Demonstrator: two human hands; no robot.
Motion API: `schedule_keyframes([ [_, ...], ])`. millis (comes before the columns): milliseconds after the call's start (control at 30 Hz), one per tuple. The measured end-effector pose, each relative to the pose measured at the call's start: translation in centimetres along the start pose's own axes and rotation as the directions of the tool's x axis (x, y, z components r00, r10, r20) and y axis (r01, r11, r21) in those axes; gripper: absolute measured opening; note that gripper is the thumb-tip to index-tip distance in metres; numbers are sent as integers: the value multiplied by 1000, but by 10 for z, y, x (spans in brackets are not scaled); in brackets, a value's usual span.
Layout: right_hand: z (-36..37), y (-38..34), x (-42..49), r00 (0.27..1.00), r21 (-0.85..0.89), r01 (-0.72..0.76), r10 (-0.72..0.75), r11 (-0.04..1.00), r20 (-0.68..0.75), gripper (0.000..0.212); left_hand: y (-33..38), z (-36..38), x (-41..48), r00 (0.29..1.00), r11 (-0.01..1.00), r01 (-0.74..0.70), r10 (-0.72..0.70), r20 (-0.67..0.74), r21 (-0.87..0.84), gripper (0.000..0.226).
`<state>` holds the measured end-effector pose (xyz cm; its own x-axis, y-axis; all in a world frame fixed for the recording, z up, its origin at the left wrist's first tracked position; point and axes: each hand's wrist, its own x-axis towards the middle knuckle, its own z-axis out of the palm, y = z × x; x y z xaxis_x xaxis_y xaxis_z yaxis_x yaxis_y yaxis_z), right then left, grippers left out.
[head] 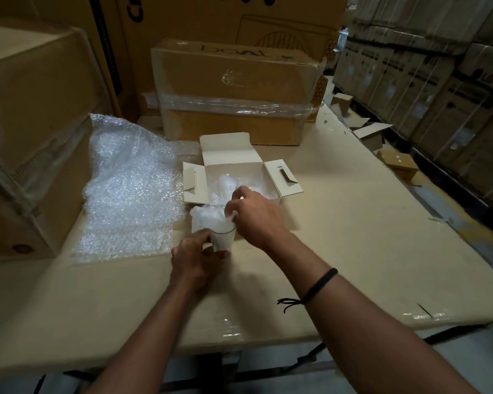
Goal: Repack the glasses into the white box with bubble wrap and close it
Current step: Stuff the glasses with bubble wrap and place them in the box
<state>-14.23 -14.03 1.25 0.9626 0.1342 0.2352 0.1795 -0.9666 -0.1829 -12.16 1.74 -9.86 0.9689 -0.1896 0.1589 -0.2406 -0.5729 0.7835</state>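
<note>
A big carton (29, 143) stands at the far left edge of the table (367, 237), whose top is covered in cardboard. Against its side leans a loose sheet (125, 189) of bubble wrap that spills down onto the tabletop and reaches to just beside the white box.

Near the middle, the left hand (194, 258) grips the lower part of a glass (223, 240), its fingers curled round the base and side. The glass is upright, close in front of the white box; I cannot tell whether it rests on the table or is lifted off it. A wad (207, 217) of bubble wrap sticks out of its mouth and bulges over the rim.

The right hand (255, 216) comes in from above, fingertips bent down and pinching the wad at the rim of the glass. A black band (320, 285) with loose ends is tied round that wrist.

Just behind the hands sits the white box (225, 150), open, with its back flap up and both side flaps spread outward. Inside it lies a bundle (225, 184) of bubble wrap; what it holds is hidden.

Behind the white box stands a brown taped box (234, 89) banded with clear film.

To the right, off the table, small boxes (399, 163) lie scattered on the floor, and stacks (439, 81) of strapped cartons line the far right.
</note>
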Motion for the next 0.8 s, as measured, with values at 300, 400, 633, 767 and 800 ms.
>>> schedule_keyframes([
  [300,-10,2,4,905,-45,75,-49,996,423,56,-4,2,1,997,995,-66,70,-46,81,35],
  [400,-18,2,2,927,17,-10,3,1000,376,61,-5,1,0,995,995,-68,73,-66,78,36],
  [633,-6,-13,-6,962,-28,169,-158,985,223,79,-12,6,3,999,996,21,-18,-34,81,38],
  [767,0,-5,-8,969,-111,57,-28,992,244,66,-8,4,2,998,999,-20,21,-53,30,34],
  [800,0,-4,-8,965,-139,47,-9,989,263,64,-6,2,2,998,998,-36,38,-49,48,35],
])
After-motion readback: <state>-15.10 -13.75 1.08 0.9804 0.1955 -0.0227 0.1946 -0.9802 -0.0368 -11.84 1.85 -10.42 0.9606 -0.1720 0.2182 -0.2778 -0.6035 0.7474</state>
